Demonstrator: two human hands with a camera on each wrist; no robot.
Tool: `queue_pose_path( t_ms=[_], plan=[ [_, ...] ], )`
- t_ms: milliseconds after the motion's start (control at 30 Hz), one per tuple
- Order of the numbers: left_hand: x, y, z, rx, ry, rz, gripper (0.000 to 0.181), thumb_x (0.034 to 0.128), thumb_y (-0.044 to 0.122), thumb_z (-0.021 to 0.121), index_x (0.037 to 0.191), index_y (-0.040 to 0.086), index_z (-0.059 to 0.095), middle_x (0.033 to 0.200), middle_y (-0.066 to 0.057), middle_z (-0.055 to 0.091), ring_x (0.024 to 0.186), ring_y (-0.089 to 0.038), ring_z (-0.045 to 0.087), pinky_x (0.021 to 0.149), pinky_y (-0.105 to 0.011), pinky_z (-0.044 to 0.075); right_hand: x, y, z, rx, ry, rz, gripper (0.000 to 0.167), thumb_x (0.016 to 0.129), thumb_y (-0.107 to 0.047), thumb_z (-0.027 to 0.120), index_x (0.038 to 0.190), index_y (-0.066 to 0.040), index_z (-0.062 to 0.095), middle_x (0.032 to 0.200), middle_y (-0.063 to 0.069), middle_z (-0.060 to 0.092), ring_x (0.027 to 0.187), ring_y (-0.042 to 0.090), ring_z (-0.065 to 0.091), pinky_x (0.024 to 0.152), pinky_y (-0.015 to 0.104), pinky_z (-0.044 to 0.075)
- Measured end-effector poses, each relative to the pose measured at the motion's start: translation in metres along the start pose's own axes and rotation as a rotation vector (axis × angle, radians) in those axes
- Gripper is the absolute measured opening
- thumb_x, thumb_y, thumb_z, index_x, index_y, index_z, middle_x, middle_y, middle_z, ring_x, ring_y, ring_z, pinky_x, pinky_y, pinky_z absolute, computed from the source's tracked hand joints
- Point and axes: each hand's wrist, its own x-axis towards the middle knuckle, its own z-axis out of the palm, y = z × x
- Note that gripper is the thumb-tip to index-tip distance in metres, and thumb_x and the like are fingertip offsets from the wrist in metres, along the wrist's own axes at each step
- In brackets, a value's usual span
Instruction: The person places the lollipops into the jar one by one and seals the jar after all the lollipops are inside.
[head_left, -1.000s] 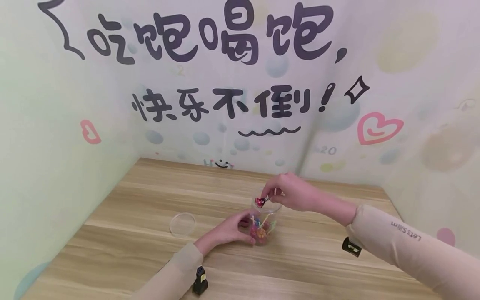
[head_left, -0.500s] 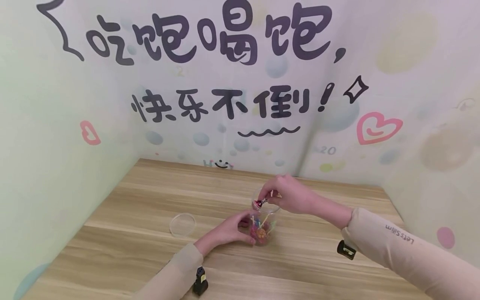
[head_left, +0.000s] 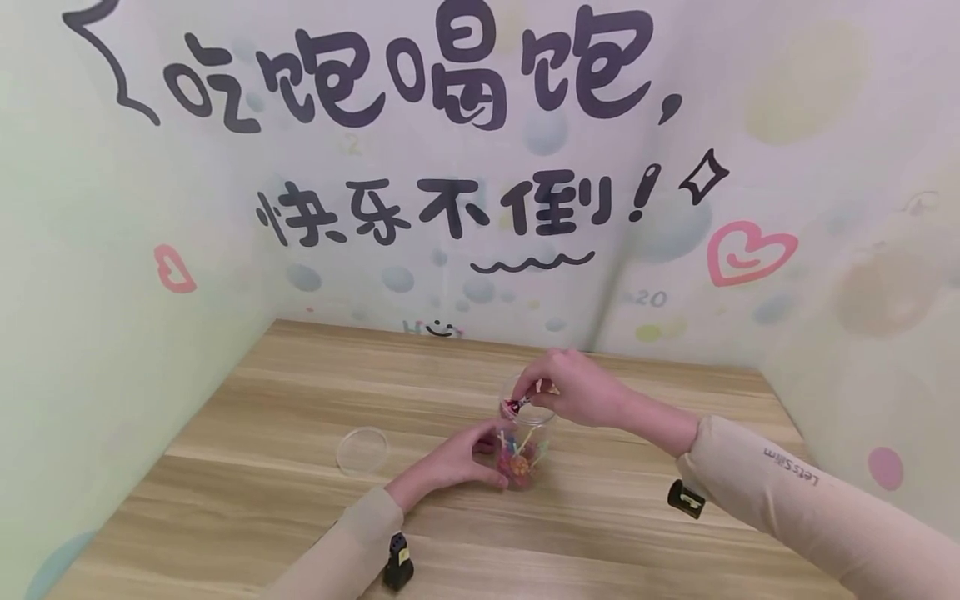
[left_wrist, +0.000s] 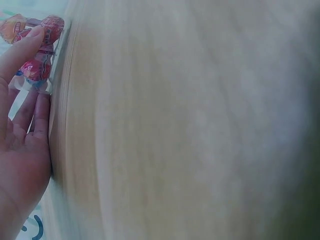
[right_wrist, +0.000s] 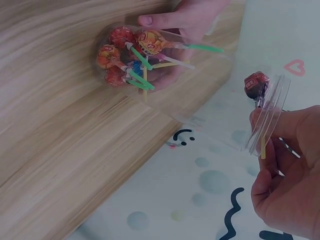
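Note:
A clear plastic jar (head_left: 536, 433) stands upright on the wooden table, with several wrapped lollipops (right_wrist: 123, 57) in its bottom part. My left hand (head_left: 453, 462) holds the jar low on its left side, thumb in front and fingers behind. In the left wrist view the left hand's (left_wrist: 22, 160) thumb lies against the wall, in front of red-wrapped candy (left_wrist: 37, 67). At the jar's mouth my right hand (head_left: 581, 387) pinches one lollipop (right_wrist: 256, 85) by its stick. Its dark red head points down into the opening, inside the rim.
Left of the jar, a round clear lid (head_left: 363, 451) lies flat on the table (head_left: 300, 392). A printed wall (head_left: 420, 283) rises behind the table's back edge. Black wrist cameras (head_left: 398, 562) are strapped below both forearms.
My right hand has shifted slightly left, and the lollipop's head has dipped a little into the jar's mouth. The left hand keeps its hold. The head view has turned slightly.

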Motion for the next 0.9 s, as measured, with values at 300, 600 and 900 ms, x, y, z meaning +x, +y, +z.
queue_pose_path(
  t_ms=[300,600,900],
  plan=[
    [-0.0006,-0.0006,-0.0014,-0.012,-0.001,-0.013,0.079,0.0785,0.016,0.084,0.147,0.014,0.044,0.142,-0.009,0.054,0.127,-0.025,0.054,0.11,-0.039,0.045,0.0003,-0.0018,0.0006,-0.011,0.015,0.001,0.02,0.084,0.001,0.073,0.092,-0.017,0.078,0.092,-0.005,0.077,0.082,0.006,0.069,0.07,0.018,0.055],
    [-0.0009,-0.0002,0.0006,-0.02,-0.006,0.003,0.08,0.0779,0.015,0.084,0.146,0.01,0.043,0.14,-0.013,0.056,0.125,-0.026,0.054,0.11,-0.043,0.046,-0.0036,-0.0055,0.0033,-0.065,0.072,-0.031,0.022,0.083,0.004,0.072,0.092,-0.015,0.078,0.092,-0.003,0.077,0.082,0.009,0.07,0.07,0.021,0.058],
    [-0.0012,-0.0015,0.0007,-0.02,0.002,0.015,0.079,0.0775,0.014,0.084,0.146,0.011,0.045,0.139,-0.012,0.057,0.124,-0.026,0.056,0.108,-0.041,0.047,-0.0029,-0.007,0.0057,-0.139,0.108,-0.062,0.022,0.083,0.002,0.073,0.09,-0.017,0.078,0.089,-0.006,0.077,0.079,0.007,0.068,0.069,0.02,0.054]
  ],
)
